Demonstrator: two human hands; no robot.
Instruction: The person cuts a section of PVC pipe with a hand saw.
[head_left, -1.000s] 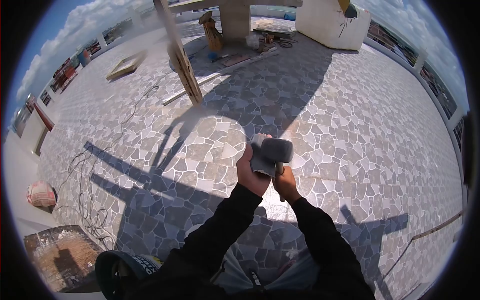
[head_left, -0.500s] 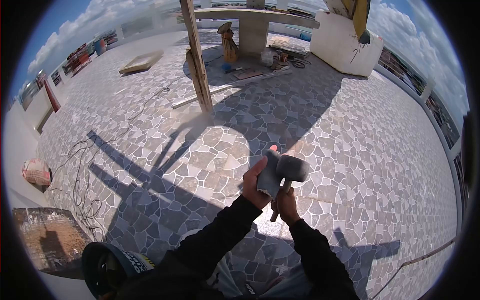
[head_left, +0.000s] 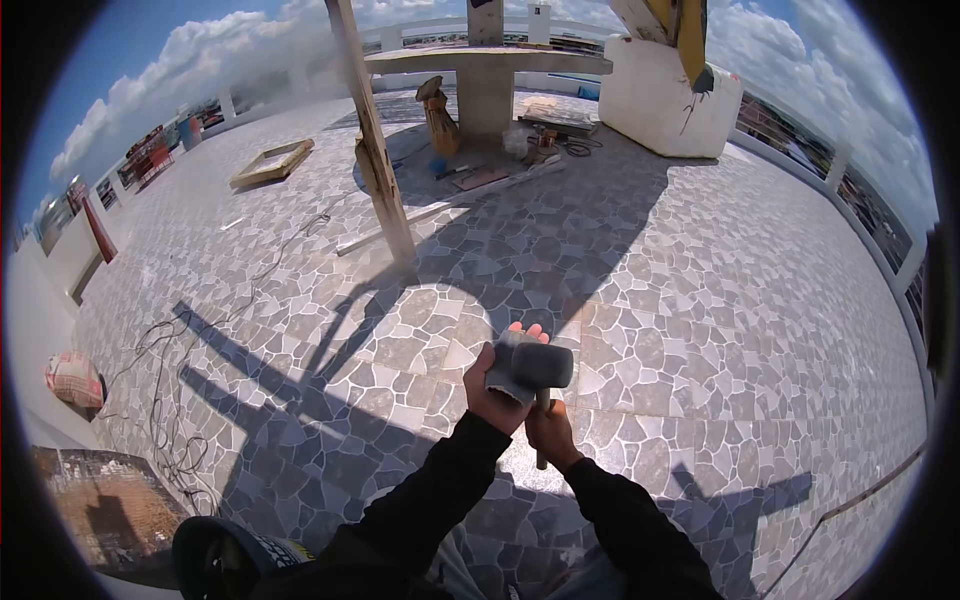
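Observation:
My left hand (head_left: pixel 487 388) is closed around a broken piece of grey tile (head_left: pixel 505 378), with fingertips showing past its far edge and the thumb along its near side. My right hand (head_left: pixel 553 434) grips a rubber mallet (head_left: pixel 545 366) by its short handle, whose end sticks out below the fist. The mallet's dark head overlaps the right part of the tile piece in this view. Both hands are in front of me, above a floor (head_left: pixel 640 350) of stone-patterned tiles.
A wooden post (head_left: pixel 380 180) stands ahead. Behind it are a concrete pillar (head_left: pixel 486 100) and a large white tank (head_left: pixel 660 105). A wooden frame (head_left: pixel 272 163) lies to the left. Cables (head_left: pixel 170 430) trail along the floor near a sack (head_left: pixel 73 380), and a bucket (head_left: pixel 225 550) stands by my left side.
Both hands have moved left and a little lower in view. The mallet head now covers more of the tile piece. The view has shifted slightly too.

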